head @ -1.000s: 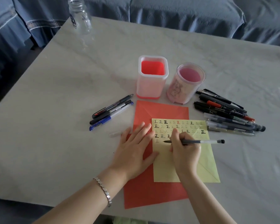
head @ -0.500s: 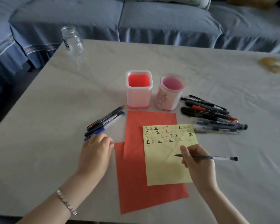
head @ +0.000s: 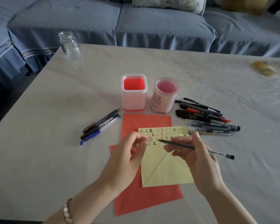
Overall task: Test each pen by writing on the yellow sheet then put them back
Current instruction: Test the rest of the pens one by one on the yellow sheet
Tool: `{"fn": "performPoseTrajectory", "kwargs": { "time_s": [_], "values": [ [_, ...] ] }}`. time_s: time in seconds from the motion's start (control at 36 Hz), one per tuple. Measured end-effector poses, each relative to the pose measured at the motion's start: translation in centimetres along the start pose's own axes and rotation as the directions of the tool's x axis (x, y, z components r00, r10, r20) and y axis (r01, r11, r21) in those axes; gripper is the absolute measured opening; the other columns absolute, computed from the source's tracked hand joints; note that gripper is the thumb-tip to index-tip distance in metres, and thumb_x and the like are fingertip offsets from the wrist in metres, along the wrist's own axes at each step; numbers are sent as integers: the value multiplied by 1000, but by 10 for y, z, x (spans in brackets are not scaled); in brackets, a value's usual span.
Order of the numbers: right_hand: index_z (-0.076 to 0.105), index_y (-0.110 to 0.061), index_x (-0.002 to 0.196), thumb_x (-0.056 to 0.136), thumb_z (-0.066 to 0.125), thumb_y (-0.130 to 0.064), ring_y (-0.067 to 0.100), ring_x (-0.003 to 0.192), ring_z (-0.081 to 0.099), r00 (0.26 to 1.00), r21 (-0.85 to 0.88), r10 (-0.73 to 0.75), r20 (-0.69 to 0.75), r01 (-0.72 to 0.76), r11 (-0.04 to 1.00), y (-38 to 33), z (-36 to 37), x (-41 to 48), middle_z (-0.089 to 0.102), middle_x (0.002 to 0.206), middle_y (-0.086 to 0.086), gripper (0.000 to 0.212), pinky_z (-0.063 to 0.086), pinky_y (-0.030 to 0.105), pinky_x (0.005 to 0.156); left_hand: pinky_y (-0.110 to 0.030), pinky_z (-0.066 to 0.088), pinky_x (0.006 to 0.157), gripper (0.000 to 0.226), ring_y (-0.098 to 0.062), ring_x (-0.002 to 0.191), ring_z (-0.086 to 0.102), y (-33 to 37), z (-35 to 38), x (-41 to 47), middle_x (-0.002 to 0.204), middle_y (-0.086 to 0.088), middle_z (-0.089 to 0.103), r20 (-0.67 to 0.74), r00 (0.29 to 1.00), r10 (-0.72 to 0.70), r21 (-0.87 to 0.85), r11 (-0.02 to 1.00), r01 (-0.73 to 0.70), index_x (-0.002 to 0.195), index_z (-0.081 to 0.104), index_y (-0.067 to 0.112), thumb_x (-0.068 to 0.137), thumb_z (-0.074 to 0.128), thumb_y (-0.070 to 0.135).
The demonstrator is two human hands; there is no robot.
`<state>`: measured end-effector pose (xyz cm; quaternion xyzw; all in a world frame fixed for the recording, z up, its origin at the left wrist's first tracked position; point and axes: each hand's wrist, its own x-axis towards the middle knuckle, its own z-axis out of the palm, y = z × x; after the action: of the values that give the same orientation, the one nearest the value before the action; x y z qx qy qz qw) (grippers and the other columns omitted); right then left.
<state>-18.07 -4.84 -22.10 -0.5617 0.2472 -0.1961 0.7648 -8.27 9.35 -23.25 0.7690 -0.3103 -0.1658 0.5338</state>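
The yellow sheet [head: 165,168], with rows of test marks along its top, lies on a red sheet [head: 145,122]. My right hand [head: 196,157] grips a thin black pen [head: 217,153] above the yellow sheet, tip pointing left. My left hand [head: 128,157] pinches a small clear cap [head: 149,139] just left of the pen tip, apart from it. A square red pen holder [head: 133,101] and a round pink holder [head: 164,101] stand behind the sheets; no pens show in either. Three pens [head: 100,125] lie to the left, and a pile of several pens [head: 205,117] lies to the right.
A clear glass jar [head: 69,45] stands at the table's far left corner. A yellowish object [head: 263,68] lies at the far right. A blue sofa [head: 152,25] runs along the table's far edge.
My right hand lifted the pen off the yellow sheet. My left hand left the sheet, picked up the clear cap from the table on the left and brought it to the pen tip.
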Motion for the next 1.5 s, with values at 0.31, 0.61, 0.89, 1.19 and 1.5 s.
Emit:
{"fn": "performPoseTrajectory", "kwargs": {
  "time_s": [0.31, 0.61, 0.89, 1.19, 1.5],
  "values": [
    [75, -13, 69, 79, 38, -44, 22, 70, 67, 999, -69, 33, -3, -33, 997, -9, 1, -9, 71, 74, 20, 49, 50, 23, 64, -6, 39, 73, 13, 5, 87, 55, 9, 1, -6, 93, 17, 60, 36, 997, 69, 26, 997, -70, 94, 55, 32, 87, 46, 38],
    [76, -18, 71, 85, 51, -49, 21, 69, 67, 999, -109, -25, -33, 21, 994, -13, 0, -9, 72, 72, 16, 42, 51, 23, 65, -6, 37, 74, 8, 3, 86, 52, 6, 0, -8, 91, 16, 57, 65, 989, 129, 146, 980, -138, 96, 53, 37, 94, 46, 35],
    [53, 12, 64, 97, 33, -3, 11, 46, 49, 1000, -163, 3, 3, -3, 987, -6, 3, -9, 61, 50, 14, 41, 41, 15, 49, -6, 37, 73, 7, 2, 85, 55, 14, 4, -12, 92, 19, 58, 198, 974, 115, 82, 988, -133, 89, 56, 33, 90, 53, 27],
    [54, -13, 51, 76, 45, -36, 15, 50, 51, 991, -228, 3, 135, 28, 973, 2, -9, -1, 63, 54, 18, 35, 43, 18, 55, -21, 41, 56, 20, -7, 50, 46, 18, 3, 2, 52, 11, 49, 491, 851, -187, -216, 920, 327, 77, 65, 14, 92, 53, 10],
    [57, 2, 67, 97, 37, -11, 16, 52, 51, 973, -258, 230, 14, -219, 941, 10, -4, 16, 63, 56, 13, 39, 46, 23, 54, -16, 42, 56, 15, -7, 65, 57, -12, 14, 5, 75, 9, 64, 298, 917, 266, 375, 851, -368, 93, 61, 20, 93, 50, 30]
  ]
}}
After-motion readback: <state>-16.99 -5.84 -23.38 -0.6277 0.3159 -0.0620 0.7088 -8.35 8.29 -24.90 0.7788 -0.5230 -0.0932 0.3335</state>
